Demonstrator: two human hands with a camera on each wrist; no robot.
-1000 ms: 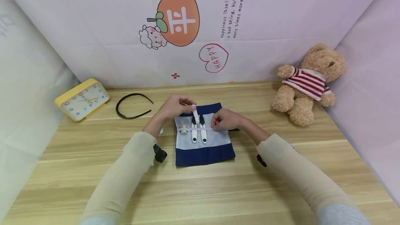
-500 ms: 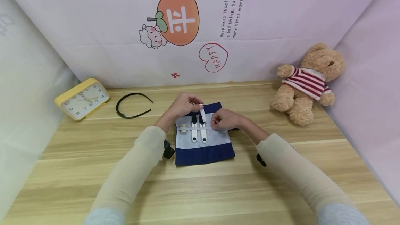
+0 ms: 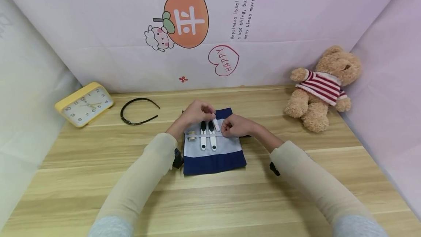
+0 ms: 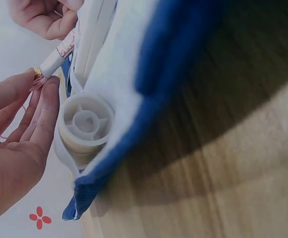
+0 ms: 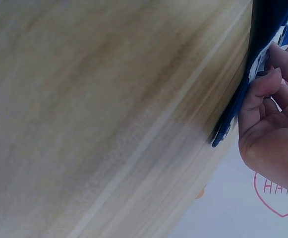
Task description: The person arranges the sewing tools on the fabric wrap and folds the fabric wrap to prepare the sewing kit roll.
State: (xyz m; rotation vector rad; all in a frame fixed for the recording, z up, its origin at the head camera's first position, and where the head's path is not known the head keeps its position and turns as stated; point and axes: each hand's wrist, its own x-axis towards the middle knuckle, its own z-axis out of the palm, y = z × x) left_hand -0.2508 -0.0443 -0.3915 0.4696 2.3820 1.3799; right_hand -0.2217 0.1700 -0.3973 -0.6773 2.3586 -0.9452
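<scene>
Left hand (image 3: 197, 113) pinches white stick (image 3: 216, 124) over navy-grey case (image 3: 214, 164), just right of white-handled tools (image 3: 213, 142); right hand (image 3: 238, 125) pinches strap (image 3: 218, 134), right of stick.

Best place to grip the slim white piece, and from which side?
Probably its upper end, pinched from above left, as the left hand does: the slim white piece tilts, lower end down toward the strap, so that end should stay free.

Pouch (image 3: 215, 164) navy, pale grey; stick (image 3: 215, 123) white, pink; teddy's sweater (image 3: 321, 86) striped red, white.
</scene>
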